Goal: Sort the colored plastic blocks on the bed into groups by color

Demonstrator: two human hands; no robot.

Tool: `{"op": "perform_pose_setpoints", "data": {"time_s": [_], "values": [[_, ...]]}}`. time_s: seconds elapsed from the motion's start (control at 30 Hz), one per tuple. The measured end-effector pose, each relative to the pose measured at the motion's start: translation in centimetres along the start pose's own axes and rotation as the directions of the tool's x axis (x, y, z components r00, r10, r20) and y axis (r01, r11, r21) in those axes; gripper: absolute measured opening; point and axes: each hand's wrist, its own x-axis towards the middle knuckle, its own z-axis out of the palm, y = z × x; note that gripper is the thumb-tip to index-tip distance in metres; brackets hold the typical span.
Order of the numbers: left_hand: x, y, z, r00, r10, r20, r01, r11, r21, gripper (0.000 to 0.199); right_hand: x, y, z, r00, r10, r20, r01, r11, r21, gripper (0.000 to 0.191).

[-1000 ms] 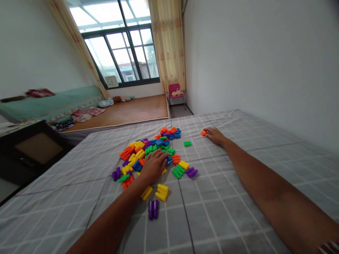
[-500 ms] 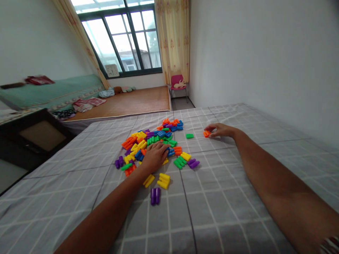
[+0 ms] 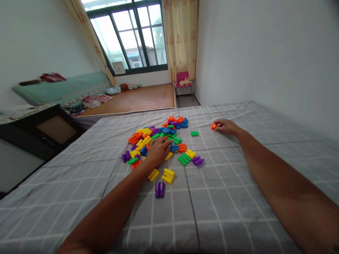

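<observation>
Several coloured plastic building pieces, each shaped like short joined tubes, lie heaped on a grey checked bedspread (image 3: 225, 183). My left hand (image 3: 159, 150) rests palm down on the near side of the heap, its fingers spread over blue and green pieces; what lies beneath the palm is hidden. To the right, apart from the heap, my right hand (image 3: 225, 127) pinches an orange building piece (image 3: 214, 126) at the bedspread. A lone green piece (image 3: 194, 133) lies between the heap and that hand. Nearer me are a yellow piece (image 3: 168, 176) and a purple piece (image 3: 160, 190).
A dark cabinet (image 3: 50, 132) stands at the left. Beyond the bedspread is a low brown platform (image 3: 148, 97) with cloths and soft toys on it. A pink chair (image 3: 182, 77) stands by the curtain, and a white wall (image 3: 265, 53) runs along the right.
The whole view has shifted slightly, so the scene sits further right. My right hand still pinches the orange piece, and my left hand stays on the heap with its fingers slightly moved.
</observation>
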Motion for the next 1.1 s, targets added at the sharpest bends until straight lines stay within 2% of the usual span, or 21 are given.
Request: {"op": "perform_pose_setpoints", "data": {"time_s": [0.07, 0.13, 0.2, 0.23, 0.3, 0.4, 0.47, 0.53, 0.6, 0.67, 0.7, 0.77, 0.87, 0.93, 1.03, 1.1], "values": [[0.0, -0.3, -0.1, 0.999, -0.041, -0.015, 0.041, 0.999, -0.015, 0.034, 0.2, -0.9, -0.5, 0.998, -0.037, -0.042, 0.034, 0.996, -0.078, 0.049], [0.1, -0.2, -0.3, 0.997, -0.062, -0.053, 0.062, 0.998, -0.011, 0.034, 0.3, -3.3, -0.7, 0.991, -0.119, -0.060, 0.114, 0.990, -0.086, 0.051], [0.0, 0.1, -0.9, 0.992, -0.049, -0.112, 0.052, 0.998, 0.019, 0.036, -0.2, -7.2, -0.4, 0.974, -0.225, 0.014, 0.224, 0.974, 0.026, 0.046], [-0.1, 0.4, -1.2, 0.990, -0.032, -0.135, 0.037, 0.999, 0.036, 0.037, -0.6, -9.5, 0.1, 0.951, -0.295, 0.090, 0.284, 0.952, 0.116, 0.043], [-0.2, 0.7, -2.0, 0.991, 0.002, -0.131, 0.006, 0.998, 0.064, 0.038, -2.1, -14.1, 1.6, 0.852, -0.471, 0.229, 0.409, 0.871, 0.271, 0.041], [-0.1, -0.3, -3.0, 0.998, -0.007, -0.066, 0.013, 0.996, 0.092, 0.032, -4.6, -19.0, 3.8, 0.682, -0.671, 0.291, 0.568, 0.737, 0.367, 0.039], [0.0, -2.6, -3.4, 0.993, -0.087, -0.078, 0.096, 0.988, 0.118, 0.031, -5.6, -20.3, 4.6, 0.608, -0.731, 0.310, 0.628, 0.681, 0.375, 0.034], [-0.1, -5.7, -3.5, 0.966, -0.223, -0.133, 0.240, 0.962, 0.128, 0.033, -5.8, -20.4, 4.8, 0.583, -0.745, 0.323, 0.638, 0.667, 0.386, 0.028], [-0.2, -9.0, -3.3, 0.905, -0.391, -0.165, 0.410, 0.907, 0.097, 0.037, -5.5, -19.8, 4.8, 0.590, -0.739, 0.325, 0.614, 0.672, 0.414, 0.029], [-0.3, -11.6, -2.8, 0.860, -0.497, -0.112, 0.504, 0.863, 0.043, 0.041, -5.1, -19.2, 4.9, 0.614, -0.724, 0.314, 0.581, 0.684, 0.441, 0.031], [-0.4, -12.4, -2.5, 0.861, -0.503, -0.071, 0.505, 0.863, 0.008, 0.042, -5.0, -18.9, 5.0, 0.627, -0.716, 0.306, 0.568, 0.689, 0.450, 0.031], [-0.3, -13.0, -2.1, 0.906, -0.424, -0.006, 0.422, 0.902, -0.089, 0.042, -4.9, -18.7, 5.5, 0.649, -0.704, 0.289, 0.553, 0.697, 0.455, 0.030], [0.2, -11.2, -2.1, 0.980, -0.199, -0.011, 0.190, 0.948, -0.254, 0.044, -5.1, -18.8, 6.8, 0.698, -0.676, 0.238, 0.544, 0.716, 0.438, 0.026], [0.3, -9.0, -2.4, 0.999, -0.041, -0.020, 0.033, 0.948, -0.318, 0.048, -5.2, -18.9, 7.6, 0.747, -0.638, 0.186, 0.527, 0.740, 0.418, 0.025], [0.2, -5.7, -2.9, 0.983, 0.180, 0.038, -0.158, 0.932, -0.326, 0.051, -5.4, -19.0, 8.2, 0.790, -0.586, 0.183, 0.483, 0.777, 0.403, 0.022], [-0.1, -4.6, -3.1, 0.969, 0.231, 0.092, -0.194, 0.933, -0.302, 0.048, -5.5, -19.0, 8.2, 0.791, -0.570, 0.222, 0.453, 0.790, 0.412, 0.021]]}}
